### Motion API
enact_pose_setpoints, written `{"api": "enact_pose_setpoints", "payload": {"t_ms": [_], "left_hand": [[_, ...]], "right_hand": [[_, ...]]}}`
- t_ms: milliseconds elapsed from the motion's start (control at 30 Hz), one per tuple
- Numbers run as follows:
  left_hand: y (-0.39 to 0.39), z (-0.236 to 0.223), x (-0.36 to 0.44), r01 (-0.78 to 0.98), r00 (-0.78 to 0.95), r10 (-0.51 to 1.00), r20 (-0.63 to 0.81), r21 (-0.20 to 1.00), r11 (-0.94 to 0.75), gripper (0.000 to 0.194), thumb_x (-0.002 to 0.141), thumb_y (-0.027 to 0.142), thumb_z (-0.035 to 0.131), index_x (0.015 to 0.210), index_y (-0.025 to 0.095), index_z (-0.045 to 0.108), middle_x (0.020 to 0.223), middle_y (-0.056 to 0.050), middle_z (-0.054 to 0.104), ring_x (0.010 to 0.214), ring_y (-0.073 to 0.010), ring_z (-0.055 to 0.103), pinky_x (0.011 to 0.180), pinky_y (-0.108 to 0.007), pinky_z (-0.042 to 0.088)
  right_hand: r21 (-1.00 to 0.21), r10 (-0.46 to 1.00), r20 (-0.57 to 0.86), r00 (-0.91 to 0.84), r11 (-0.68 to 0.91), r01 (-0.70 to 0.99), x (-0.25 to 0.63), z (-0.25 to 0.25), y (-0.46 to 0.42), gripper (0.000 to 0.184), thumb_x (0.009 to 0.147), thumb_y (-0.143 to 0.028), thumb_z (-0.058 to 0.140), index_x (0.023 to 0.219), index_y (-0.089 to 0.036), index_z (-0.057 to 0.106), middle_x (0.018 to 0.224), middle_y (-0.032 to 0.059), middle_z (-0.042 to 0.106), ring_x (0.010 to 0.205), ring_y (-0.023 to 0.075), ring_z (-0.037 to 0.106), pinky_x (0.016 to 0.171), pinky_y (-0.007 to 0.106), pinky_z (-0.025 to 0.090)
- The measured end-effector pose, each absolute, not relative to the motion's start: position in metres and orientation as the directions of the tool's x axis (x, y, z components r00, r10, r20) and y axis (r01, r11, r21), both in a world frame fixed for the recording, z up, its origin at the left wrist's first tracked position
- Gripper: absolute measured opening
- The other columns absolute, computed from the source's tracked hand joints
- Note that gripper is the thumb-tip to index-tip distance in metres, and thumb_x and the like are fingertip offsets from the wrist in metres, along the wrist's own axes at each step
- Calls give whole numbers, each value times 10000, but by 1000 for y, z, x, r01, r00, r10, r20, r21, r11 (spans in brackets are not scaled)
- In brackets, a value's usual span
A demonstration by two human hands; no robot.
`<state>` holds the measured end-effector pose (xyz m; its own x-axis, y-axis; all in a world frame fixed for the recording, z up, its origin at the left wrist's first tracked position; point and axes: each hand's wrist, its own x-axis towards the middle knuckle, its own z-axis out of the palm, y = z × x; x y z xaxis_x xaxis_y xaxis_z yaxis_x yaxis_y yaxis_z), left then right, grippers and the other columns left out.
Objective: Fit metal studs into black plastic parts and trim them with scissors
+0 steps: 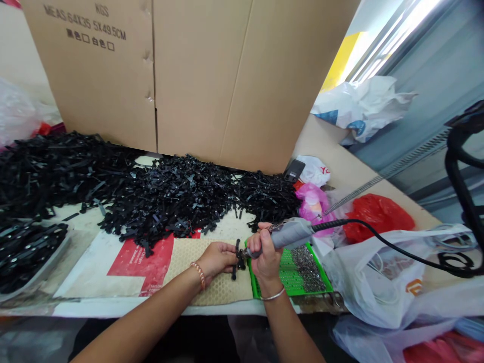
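Observation:
My left hand (218, 259) pinches a small black plastic part (234, 269) over a tan textured mat (212, 292). My right hand (266, 259) is wrapped round a grey electric screwdriver (291, 233), lying nearly level. Its tip points left and meets the black part, or comes very close; the exact contact is too small to make out. Just right of the mat and partly behind my right hand is a green tray (289, 275) with many small metal screws (308, 267) along its right side.
Heaps of black plastic parts (181, 196) spread along the back, below a large cardboard box (200, 80). A bin of black parts (34, 252) stands at left. From the screwdriver run a black cable (378, 237) and a coil spring (363, 189). Plastic bags (381, 217) crowd the right.

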<state>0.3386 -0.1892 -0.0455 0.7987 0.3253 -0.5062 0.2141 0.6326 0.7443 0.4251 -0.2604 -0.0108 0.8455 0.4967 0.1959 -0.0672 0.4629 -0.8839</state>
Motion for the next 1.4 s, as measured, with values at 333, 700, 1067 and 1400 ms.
{"api": "enact_pose_setpoints", "payload": {"t_ms": [333,700,1067,1400], "left_hand": [[-189,-47,338,217,800,331,-501,756,618,233,514,127,708,746,117,689,675,-14,653,590,-98,571,580,-213,459],[-189,-47,340,223,791,315,-525,726,650,288,478,130,782,744,118,674,657,-17,661,595,-109,592,570,-213,450],[-190,-43,339,232,798,314,-515,742,629,249,507,124,762,740,107,675,680,-29,681,599,-104,601,572,-202,453],[-190,-48,338,240,785,348,-513,769,592,333,482,169,801,788,113,681,696,-29,684,602,-107,599,576,-206,441]], "right_hand": [[-885,510,200,837,460,-68,425,-9,-261,282,750,-421,696,863,-213,542,437,-108,381,383,82,346,420,207,341],[-939,575,245,780,341,43,452,15,-287,356,748,-373,711,1047,-232,579,591,-63,551,523,122,510,574,273,475],[-991,844,-66,532,-119,66,494,-38,-329,375,753,-422,711,1036,-175,689,827,57,719,759,216,664,803,409,517],[-745,936,154,317,-101,660,513,-31,-335,158,791,-250,645,916,-249,742,902,53,729,799,278,676,771,447,529]]}}
